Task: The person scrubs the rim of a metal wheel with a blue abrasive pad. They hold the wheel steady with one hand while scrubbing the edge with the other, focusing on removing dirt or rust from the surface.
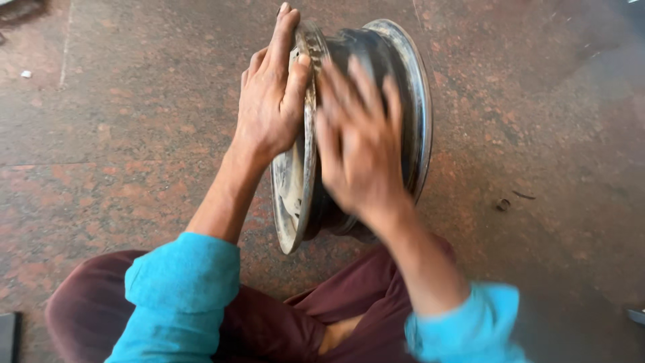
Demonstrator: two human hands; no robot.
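Left hand [269,107] pressing flat against the outer face of the near flange of a steel wheel rim [403,101], fingers extended upward along the edge, thumb hooking over the lip; palm open and spread, bracing rather than closing around anything. Right hand [359,144] motion-blurred, lying over the barrel of the rim between the two flanges, fingers splayed and slightly curled; appearing to touch the metal, but firm grip or mere contact not possible to tell through the blur.

Rim standing on edge on the floor [134,134], directly ahead of both hands and just beyond the knees. Axle line running roughly left to right across the view, so the two flanges reading as narrow ellipses, near flange to the left, far flange to the right. Left hand sitting on the left-side flange, right hand nearer the middle of the barrel; both in contact range, neither clearly closer than the other. Surface of the rim looking dull grey, scuffed, rust-flecked along the near lip.

Turquoise sleeves [181,289] pushed up at both forearms; maroon trousers [269,323] showing crossed or folded legs below, person sitting low.

Floor being speckled reddish-brown stone with joint lines. Small dark bit of debris [502,204] lying right of the rim, well apart from it. Pale scrap [25,74] lying far to the upper left.
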